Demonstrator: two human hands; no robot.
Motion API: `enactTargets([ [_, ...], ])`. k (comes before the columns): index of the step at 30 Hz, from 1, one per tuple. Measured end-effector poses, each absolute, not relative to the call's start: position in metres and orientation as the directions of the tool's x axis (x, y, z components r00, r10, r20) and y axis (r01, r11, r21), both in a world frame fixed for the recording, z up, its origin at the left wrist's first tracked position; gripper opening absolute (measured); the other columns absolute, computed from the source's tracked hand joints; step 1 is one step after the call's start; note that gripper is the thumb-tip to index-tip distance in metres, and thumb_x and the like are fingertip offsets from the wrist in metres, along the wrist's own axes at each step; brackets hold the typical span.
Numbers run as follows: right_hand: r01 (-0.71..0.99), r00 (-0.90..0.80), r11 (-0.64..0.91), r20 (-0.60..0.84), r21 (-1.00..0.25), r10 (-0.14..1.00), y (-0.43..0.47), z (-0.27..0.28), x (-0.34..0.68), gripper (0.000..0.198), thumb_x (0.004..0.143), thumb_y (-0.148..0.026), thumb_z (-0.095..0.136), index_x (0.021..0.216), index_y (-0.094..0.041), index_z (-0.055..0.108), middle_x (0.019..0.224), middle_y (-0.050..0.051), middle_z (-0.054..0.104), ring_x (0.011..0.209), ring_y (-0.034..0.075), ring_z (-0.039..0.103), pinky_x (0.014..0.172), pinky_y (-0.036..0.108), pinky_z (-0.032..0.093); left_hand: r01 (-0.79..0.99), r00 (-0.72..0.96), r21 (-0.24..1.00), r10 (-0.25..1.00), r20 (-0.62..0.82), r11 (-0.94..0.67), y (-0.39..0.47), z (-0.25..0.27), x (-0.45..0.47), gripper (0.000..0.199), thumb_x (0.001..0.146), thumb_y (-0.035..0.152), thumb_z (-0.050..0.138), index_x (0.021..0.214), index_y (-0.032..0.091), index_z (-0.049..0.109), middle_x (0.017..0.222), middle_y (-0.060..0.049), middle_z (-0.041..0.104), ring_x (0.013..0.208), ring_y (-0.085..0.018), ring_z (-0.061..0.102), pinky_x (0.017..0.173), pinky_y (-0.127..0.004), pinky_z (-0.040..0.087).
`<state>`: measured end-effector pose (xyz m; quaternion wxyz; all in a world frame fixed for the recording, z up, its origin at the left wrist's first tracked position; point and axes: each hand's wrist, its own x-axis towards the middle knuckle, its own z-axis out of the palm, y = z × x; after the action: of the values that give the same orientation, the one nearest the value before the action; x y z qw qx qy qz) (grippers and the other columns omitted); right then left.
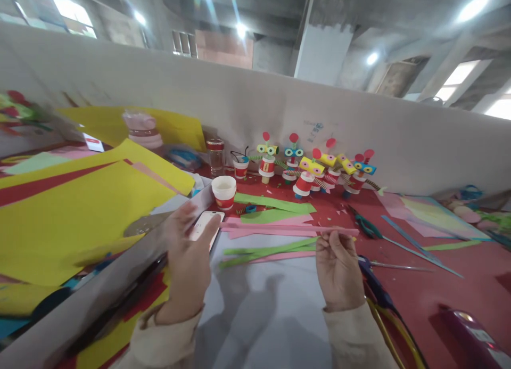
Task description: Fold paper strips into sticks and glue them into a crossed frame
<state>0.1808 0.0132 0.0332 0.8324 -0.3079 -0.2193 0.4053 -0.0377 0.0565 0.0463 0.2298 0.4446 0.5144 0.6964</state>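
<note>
1 white sheet (271, 310) lies nearest, with narrow green strips (275, 250) on it. Just past them a pink strip (271, 229) spans from the left hand (189, 268), blurred, thumb and fingers parted, contact unclear, to the right hand (339, 270), pinching near its end. Beyond stand a white-and-red cup (224, 192) and paper figures (266, 166).

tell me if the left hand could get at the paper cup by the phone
Probably yes: the left hand looks open and near, and nothing visible stands in front of the paper cup.
</note>
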Motion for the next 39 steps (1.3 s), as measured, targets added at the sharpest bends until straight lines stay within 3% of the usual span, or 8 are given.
enactTargets([
  [3,-0.548,0.553,0.467,0.118,-0.694,0.825,0.012,0.034,0.173,0.013,0.068,-0.020,0.077,0.072,-0.026,0.066,0.076,-0.007,0.066,0.071,0.006,0.058,0.066,0.020,0.048,0.586,-0.175,0.588,0.622,0.763,-0.558,0.046,0.048,-0.036,0.046,0.069,0.030,0.074,0.113,0.027,0.061,0.127,-0.005,0.058,0.121,-0.031,0.046,0.107,-0.049,0.025],
  [6,-0.571,0.486,0.418,0.120,-0.707,0.866,0.008,0.034,0.162,0.014,0.066,-0.022,0.078,0.073,-0.026,0.066,0.080,-0.007,0.065,0.071,0.005,0.057,0.067,0.019,0.047,0.644,0.321,0.266,0.569,0.757,-0.717,0.034,0.041,-0.031,0.028,0.083,0.021,0.057,0.109,0.028,0.062,0.103,-0.003,0.070,0.100,-0.025,0.061,0.099,-0.044,0.035],
  [9,-0.483,0.427,0.345,0.128,-0.805,0.895,-0.004,0.032,0.165,0.014,0.067,-0.027,0.076,0.076,-0.025,0.066,0.078,-0.005,0.064,0.070,0.008,0.058,0.066,0.022,0.047,0.674,0.385,0.253,0.622,0.681,-0.694,0.017,0.030,-0.035,0.026,0.086,0.017,0.045,0.103,0.026,0.063,0.086,-0.002,0.071,0.074,-0.020,0.064,0.071,-0.033,0.045],
  [13,0.080,0.543,0.192,0.205,-0.978,0.814,-0.033,0.025,0.226,0.029,0.071,-0.039,0.069,0.095,-0.022,0.063,0.085,0.002,0.066,0.074,0.016,0.060,0.069,0.032,0.047,0.799,0.356,0.154,0.663,0.658,-0.582,-0.012,0.013,-0.051,0.031,0.081,0.012,0.045,0.100,0.024,0.065,0.082,-0.003,0.070,0.069,-0.022,0.062,0.065,-0.035,0.041],
  [17,0.627,0.638,-0.335,0.218,-0.704,0.738,-0.058,0.009,0.314,0.039,0.057,-0.048,0.072,0.081,-0.019,0.064,0.089,0.010,0.066,0.084,0.026,0.060,0.076,0.041,0.045,0.867,0.370,0.086,0.750,0.548,-0.491,-0.037,-0.002,-0.048,0.036,0.077,0.007,0.046,0.103,0.023,0.067,0.081,-0.005,0.068,0.069,-0.023,0.060,0.064,-0.036,0.040],
  [25,0.624,0.507,-0.406,-0.050,-0.668,0.861,-0.048,0.002,0.339,0.025,0.054,-0.039,0.069,0.069,-0.020,0.066,0.071,0.004,0.069,0.075,0.025,0.063,0.069,0.034,0.046,0.866,0.360,0.198,0.847,0.391,-0.459,-0.047,-0.016,-0.047,0.030,0.088,0.024,0.050,0.116,0.023,0.061,0.099,-0.006,0.064,0.087,-0.024,0.057,0.076,-0.039,0.042],
  [30,0.580,0.468,-0.389,-0.098,-0.716,0.878,-0.040,0.016,0.319,0.014,0.059,-0.031,0.060,0.067,-0.020,0.061,0.062,0.003,0.064,0.064,0.023,0.060,0.059,0.032,0.044,0.860,0.280,0.305,0.878,0.389,-0.409,-0.051,-0.015,-0.074,0.020,0.087,0.023,0.052,0.098,0.024,0.068,0.090,-0.005,0.064,0.085,-0.022,0.056,0.077,-0.038,0.043],
  [39,0.104,0.158,-0.113,-0.096,-0.988,0.983,-0.074,0.031,0.190,0.040,0.070,-0.045,0.068,0.096,-0.017,0.054,0.073,0.002,0.064,0.052,0.010,0.049,0.048,0.024,0.041,0.805,0.248,0.412,0.872,0.421,-0.428,-0.048,-0.019,-0.072,0.023,0.087,0.015,0.046,0.087,0.019,0.069,0.084,-0.005,0.064,0.080,-0.020,0.056,0.075,-0.036,0.045],
])
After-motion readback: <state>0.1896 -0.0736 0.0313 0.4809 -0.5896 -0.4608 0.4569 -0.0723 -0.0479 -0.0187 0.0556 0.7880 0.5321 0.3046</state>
